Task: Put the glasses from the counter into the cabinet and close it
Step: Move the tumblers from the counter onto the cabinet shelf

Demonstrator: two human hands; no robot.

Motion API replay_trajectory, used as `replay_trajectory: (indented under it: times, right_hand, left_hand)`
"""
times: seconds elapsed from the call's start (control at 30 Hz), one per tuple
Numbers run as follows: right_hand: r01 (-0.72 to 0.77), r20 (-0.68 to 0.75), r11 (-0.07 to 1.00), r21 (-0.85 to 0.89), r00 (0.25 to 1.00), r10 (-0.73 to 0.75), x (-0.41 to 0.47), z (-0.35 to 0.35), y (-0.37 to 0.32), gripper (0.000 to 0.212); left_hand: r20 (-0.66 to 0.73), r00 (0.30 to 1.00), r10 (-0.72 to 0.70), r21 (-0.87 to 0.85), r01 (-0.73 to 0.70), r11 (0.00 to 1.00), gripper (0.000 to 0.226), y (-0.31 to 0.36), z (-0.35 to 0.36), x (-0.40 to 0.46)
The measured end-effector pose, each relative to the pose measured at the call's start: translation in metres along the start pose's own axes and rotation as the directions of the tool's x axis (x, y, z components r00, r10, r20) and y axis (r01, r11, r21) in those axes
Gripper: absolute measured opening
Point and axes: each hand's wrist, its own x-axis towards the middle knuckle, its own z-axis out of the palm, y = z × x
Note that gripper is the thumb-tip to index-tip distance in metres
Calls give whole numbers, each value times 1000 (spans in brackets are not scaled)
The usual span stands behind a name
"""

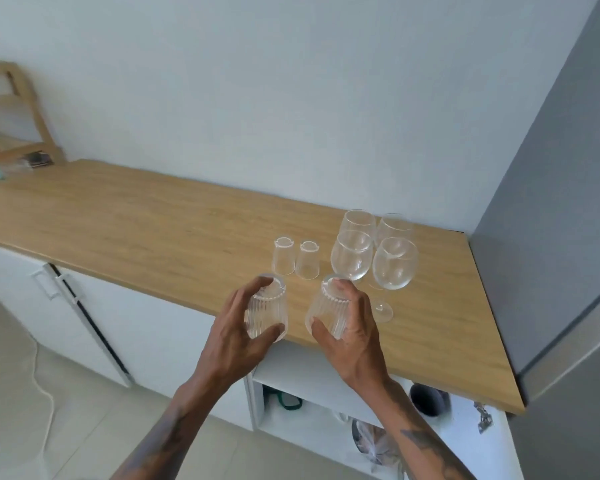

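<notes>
My left hand (pixel 238 336) grips a ribbed glass tumbler (pixel 267 315), upside down, at the front edge of the wooden counter (pixel 136 223). My right hand (pixel 352 336) grips a second ribbed tumbler (pixel 326 313), also upside down. Behind them two small ribbed glasses (pixel 284 256) (pixel 307 260) stand inverted on the counter. To the right stand several stemmed wine glasses (pixel 394 268). Below the counter edge the cabinet (pixel 291 372) is open, with dishes and a green item on its shelf.
A grey refrigerator (pixel 561 202) bounds the counter on the right. Closed white cabinet doors (pixel 84 317) run to the left. A wooden chair frame (pixel 18 112) leans at the far left end. The cabinet door hinge (pixel 482 417) shows at the lower right.
</notes>
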Motion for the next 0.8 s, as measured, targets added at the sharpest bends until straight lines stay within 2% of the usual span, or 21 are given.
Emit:
replay_trajectory:
  times: [0.43,0.57,0.8]
  right_hand:
    - [-72,-15,996,-60,997,71,-52,44,-1,66]
    - [-128,-32,990,-63,991,127,-87,62,19,65]
    - [-193,30,975,-113,980,197,-139,103,91,65]
  left_hand:
    - [79,997,24,8,-25,1000,75,-48,-15,-40]
    - [121,992,35,-36,-30,999,73,-78,5,-66]
    - [146,989,0,-15,3,1000,74,-146,70,-104]
